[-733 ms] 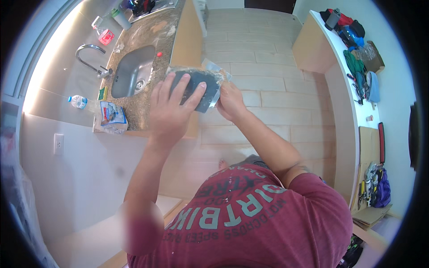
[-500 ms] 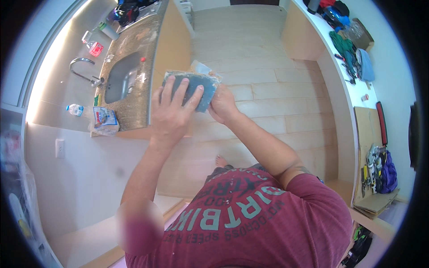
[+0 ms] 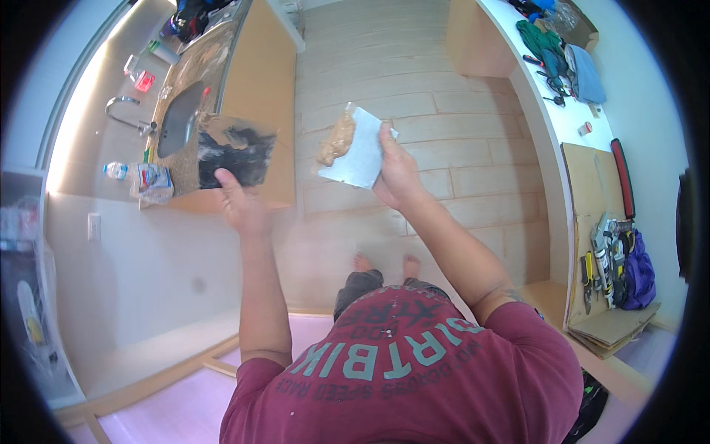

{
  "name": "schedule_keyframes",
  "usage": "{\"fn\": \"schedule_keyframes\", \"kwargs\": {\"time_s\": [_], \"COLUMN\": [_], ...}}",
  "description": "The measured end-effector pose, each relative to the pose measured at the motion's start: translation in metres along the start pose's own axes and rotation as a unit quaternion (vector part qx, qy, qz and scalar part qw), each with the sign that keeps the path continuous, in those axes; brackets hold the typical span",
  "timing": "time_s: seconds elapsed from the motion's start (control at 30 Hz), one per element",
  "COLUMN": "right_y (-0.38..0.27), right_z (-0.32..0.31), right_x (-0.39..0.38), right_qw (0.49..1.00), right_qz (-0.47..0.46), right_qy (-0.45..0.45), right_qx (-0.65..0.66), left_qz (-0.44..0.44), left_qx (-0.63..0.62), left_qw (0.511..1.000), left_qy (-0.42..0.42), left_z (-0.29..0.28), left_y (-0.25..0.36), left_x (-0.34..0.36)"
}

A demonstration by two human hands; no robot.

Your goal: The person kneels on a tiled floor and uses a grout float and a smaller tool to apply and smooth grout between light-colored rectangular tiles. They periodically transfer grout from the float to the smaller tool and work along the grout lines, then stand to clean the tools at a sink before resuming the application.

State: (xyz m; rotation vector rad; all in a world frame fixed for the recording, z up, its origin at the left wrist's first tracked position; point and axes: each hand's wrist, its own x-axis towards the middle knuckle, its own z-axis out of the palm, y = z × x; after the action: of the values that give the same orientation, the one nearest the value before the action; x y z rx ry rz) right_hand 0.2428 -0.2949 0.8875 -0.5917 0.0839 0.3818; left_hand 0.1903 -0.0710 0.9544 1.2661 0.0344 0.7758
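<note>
My left hand grips the near edge of a thin dark square board, its thumb lying on top. Tan paste is smeared along the far part of that board. In my right hand is a flat pale plate, held by its right side. A lump of tan putty-like paste sits on the plate's left edge. The two flat pieces are apart, with the floor showing between them. My left fingers are mostly hidden under the dark board.
On the left a stone counter carries a sink, a faucet, bottles and a plastic packet. A white shelf on the right holds cloths and cables. Tools and cardboard lie nearer on that side.
My hands have moved apart, the left one leftward with the dark board, the right one slightly rightward with the plate. The board has turned over, showing its smeared face.
</note>
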Motion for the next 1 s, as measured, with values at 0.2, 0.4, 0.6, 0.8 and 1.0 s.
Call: {"fn": "schedule_keyframes", "kwargs": {"time_s": [0.2, 0.4, 0.6, 0.8, 1.0], "right_y": [-0.016, 0.001, 0.013, 0.033, 0.032], "right_z": [0.003, 0.023, 0.036, 0.039, 0.043], "right_x": [-0.050, -0.066, -0.076, -0.079, -0.079], "right_qw": [0.993, 0.986, 0.986, 0.988, 0.989], "right_qz": [0.116, 0.160, 0.157, 0.145, 0.020], "right_qy": [-0.001, -0.023, -0.046, -0.041, -0.017], "right_qx": [0.018, 0.048, 0.010, -0.042, -0.147], "left_qz": [0.178, 0.379, 0.387, 0.364, 0.143], "left_qx": [0.167, 0.170, 0.251, 0.311, 0.309], "left_qw": [0.963, 0.825, 0.795, 0.788, 0.891], "left_qy": [-0.115, -0.383, -0.395, -0.387, -0.299], "left_z": [0.004, -0.001, -0.042, -0.091, -0.130], "left_y": [-0.022, -0.007, 0.008, -0.005, -0.031], "left_x": [-0.044, -0.038, -0.023, -0.011, -0.020]}}
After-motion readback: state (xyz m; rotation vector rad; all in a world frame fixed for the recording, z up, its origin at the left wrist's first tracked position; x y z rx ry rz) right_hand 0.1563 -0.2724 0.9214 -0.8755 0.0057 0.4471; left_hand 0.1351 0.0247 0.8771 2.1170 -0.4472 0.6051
